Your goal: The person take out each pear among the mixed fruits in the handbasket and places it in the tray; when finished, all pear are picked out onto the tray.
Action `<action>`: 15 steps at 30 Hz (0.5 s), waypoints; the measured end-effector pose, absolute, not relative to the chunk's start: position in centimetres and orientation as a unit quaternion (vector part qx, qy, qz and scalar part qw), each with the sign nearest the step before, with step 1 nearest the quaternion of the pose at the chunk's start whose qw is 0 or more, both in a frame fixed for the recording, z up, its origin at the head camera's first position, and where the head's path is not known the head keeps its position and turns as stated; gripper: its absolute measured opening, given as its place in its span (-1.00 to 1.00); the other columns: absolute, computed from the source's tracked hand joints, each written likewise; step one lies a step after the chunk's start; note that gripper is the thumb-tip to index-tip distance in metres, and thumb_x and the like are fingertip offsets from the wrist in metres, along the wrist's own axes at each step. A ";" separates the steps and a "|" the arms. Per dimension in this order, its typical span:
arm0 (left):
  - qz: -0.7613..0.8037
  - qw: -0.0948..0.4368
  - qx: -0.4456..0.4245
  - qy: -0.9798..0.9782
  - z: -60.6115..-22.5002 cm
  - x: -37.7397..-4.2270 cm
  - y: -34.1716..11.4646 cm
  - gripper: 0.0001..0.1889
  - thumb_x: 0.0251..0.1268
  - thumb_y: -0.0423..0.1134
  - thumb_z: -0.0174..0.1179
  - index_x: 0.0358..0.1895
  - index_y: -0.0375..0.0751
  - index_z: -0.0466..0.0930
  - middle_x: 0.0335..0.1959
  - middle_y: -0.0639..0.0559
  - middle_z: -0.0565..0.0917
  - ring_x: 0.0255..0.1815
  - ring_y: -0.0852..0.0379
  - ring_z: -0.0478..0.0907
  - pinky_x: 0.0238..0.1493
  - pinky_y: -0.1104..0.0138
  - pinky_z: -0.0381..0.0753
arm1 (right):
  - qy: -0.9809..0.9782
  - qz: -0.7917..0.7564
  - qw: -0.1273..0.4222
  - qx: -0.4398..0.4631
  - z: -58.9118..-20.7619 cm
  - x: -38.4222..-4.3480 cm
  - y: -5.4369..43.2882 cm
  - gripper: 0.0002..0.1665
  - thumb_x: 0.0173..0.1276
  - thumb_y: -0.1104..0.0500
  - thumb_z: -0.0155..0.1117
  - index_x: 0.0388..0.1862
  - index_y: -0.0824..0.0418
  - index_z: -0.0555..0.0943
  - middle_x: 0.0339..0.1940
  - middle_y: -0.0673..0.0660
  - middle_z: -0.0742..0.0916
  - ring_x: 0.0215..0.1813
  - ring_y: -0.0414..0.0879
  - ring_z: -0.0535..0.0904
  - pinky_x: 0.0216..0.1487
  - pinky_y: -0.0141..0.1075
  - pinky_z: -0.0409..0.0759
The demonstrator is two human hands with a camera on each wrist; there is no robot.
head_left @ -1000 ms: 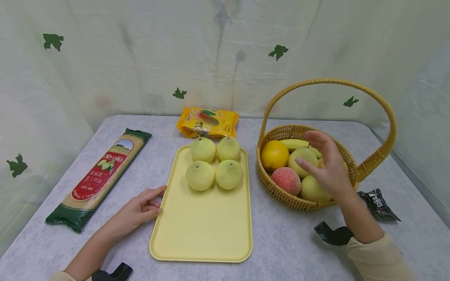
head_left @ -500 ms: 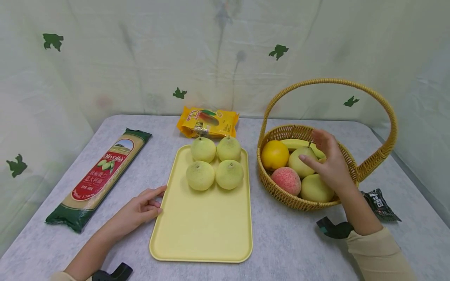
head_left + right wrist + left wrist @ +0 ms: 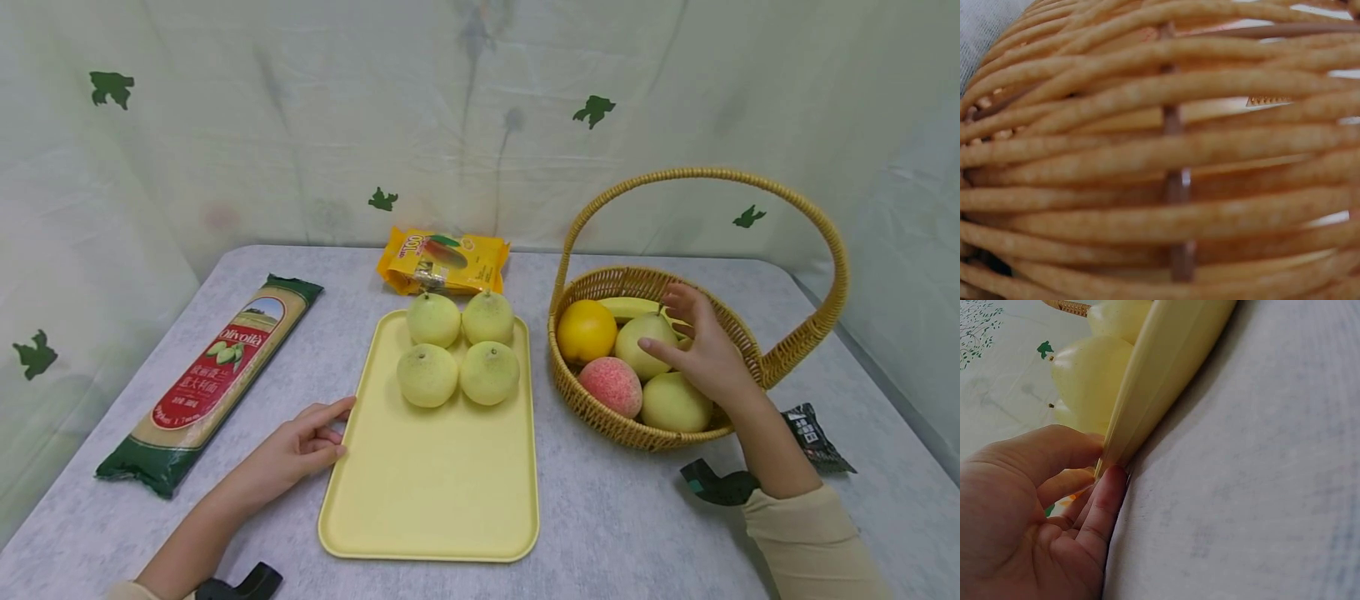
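My left hand holds the left edge of a yellow tray. In the left wrist view its thumb lies at the rim, another fingertip against the outer wall. Several round pale-green pears sit on the far half of the tray. Over the wicker basket, my right hand is spread with fingers loosely bent; its thumb overlaps a pear in the basket. Around that pear lie an orange, a peach, another pear and a banana. Close basket weave fills the right wrist view, hiding the hand.
A green-ended pasta packet lies left of the tray. Behind the tray sits a yellow snack packet. The tall basket handle arches over the right hand. A small black packet lies beside the right forearm.
My right hand has shifted slightly to the right and down over the basket, uncovering more of the near pear. My left hand, the tray and its pears have stayed in place.
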State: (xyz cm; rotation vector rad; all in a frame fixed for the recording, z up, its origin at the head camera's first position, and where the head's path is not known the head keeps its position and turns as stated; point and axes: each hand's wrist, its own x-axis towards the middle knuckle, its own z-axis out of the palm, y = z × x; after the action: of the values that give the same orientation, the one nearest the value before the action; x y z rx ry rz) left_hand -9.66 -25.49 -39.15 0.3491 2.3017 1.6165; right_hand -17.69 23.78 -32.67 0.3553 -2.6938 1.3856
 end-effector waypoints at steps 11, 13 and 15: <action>0.562 0.155 0.118 0.804 -39.2 -9.6 -25.5 -0.36 0.20 -0.32 0.14 0.35 -0.26 0.12 0.15 -0.24 0.23 -0.15 0.12 0.40 -0.23 0.41 0.49 | -0.936 0.342 -0.017 0.086 -32.3 -17.8 24.0 0.08 0.16 -0.23 0.18 0.40 0.34 -0.06 0.31 0.39 0.20 0.24 0.29 0.15 0.14 0.15 0.13; 0.562 0.155 0.119 0.804 -39.2 -9.6 -25.5 -0.36 0.21 -0.33 0.14 0.35 -0.27 0.11 0.15 -0.24 0.22 -0.15 0.12 0.40 -0.23 0.42 0.49 | -0.943 0.320 -0.028 0.084 -32.3 -17.9 24.0 0.09 0.15 -0.27 0.15 0.38 0.38 -0.03 0.31 0.41 0.19 0.25 0.30 0.13 0.15 0.15 0.11; 0.562 0.155 0.120 0.804 -39.2 -9.6 -25.5 -0.36 0.21 -0.33 0.14 0.34 -0.29 0.11 0.14 -0.25 0.22 -0.16 0.13 0.40 -0.23 0.42 0.49 | -0.947 0.307 -0.033 0.082 -32.3 -17.9 24.0 0.11 0.14 -0.28 0.15 0.38 0.40 -0.02 0.31 0.43 0.18 0.26 0.31 0.12 0.16 0.16 0.10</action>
State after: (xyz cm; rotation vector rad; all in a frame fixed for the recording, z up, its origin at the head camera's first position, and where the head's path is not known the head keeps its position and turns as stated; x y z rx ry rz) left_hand -9.62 -25.48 -39.18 0.3443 2.3026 1.6111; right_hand -17.91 24.03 -32.31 0.2642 -3.0414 0.9868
